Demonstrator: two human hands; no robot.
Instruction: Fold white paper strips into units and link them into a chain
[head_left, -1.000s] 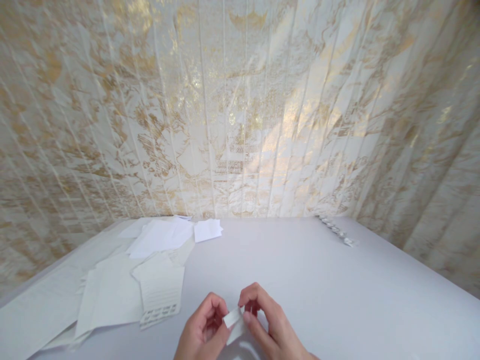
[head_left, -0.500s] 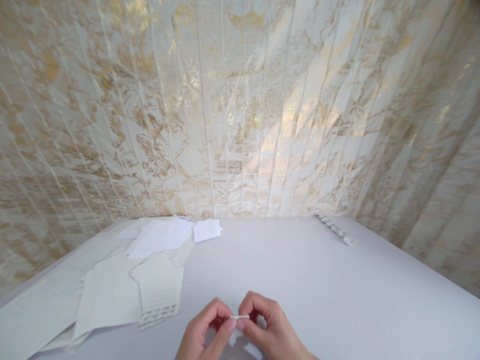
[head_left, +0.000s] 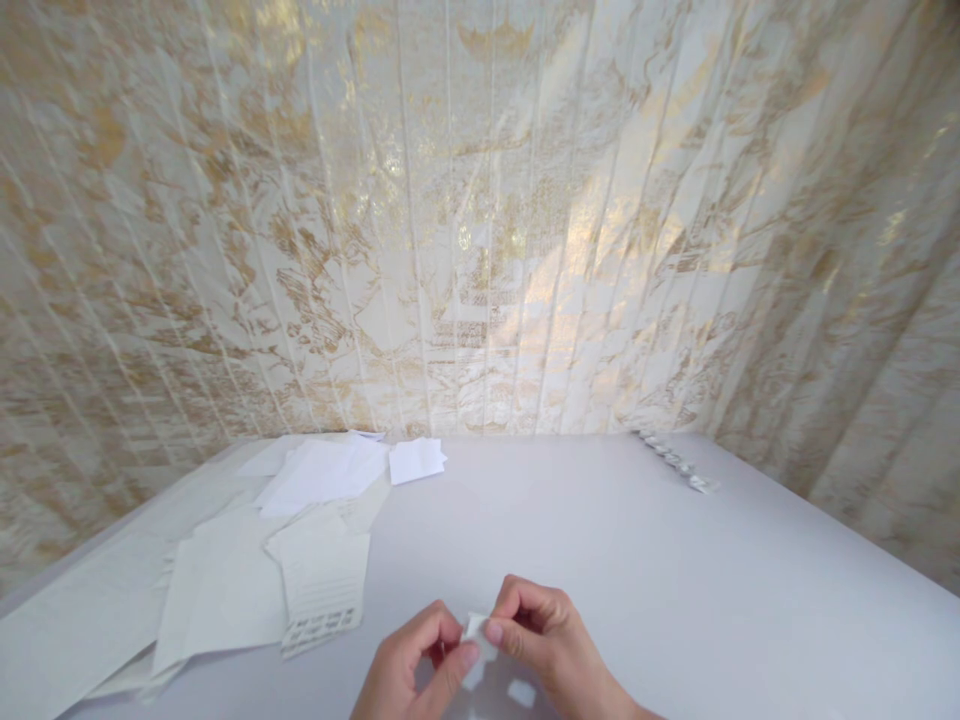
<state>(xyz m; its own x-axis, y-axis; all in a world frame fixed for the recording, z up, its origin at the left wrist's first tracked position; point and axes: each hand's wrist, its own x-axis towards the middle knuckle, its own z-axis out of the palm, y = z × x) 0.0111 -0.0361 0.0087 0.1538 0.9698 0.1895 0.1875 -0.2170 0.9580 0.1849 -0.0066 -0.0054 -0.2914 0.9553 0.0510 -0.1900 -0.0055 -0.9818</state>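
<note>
My left hand (head_left: 409, 665) and my right hand (head_left: 547, 645) meet low in the view, just above a white table (head_left: 600, 540). Both pinch one small white piece of paper (head_left: 475, 632) between thumb and fingertips, folded small. The fingers of both hands are curled and closed around it. A tiny white scrap (head_left: 521, 692) lies on the table just under my right hand.
Loose white paper sheets (head_left: 225, 580) lie spread over the table's left side, with smaller sheets (head_left: 416, 460) farther back. A row of small folded white pieces (head_left: 675, 462) runs along the far right edge. Gold-patterned curtains (head_left: 480, 220) hang behind and to the right.
The paper strip, held flat and longer a second ago, has been folded down to a smaller piece between my fingertips. My hands shifted slightly to the right.
</note>
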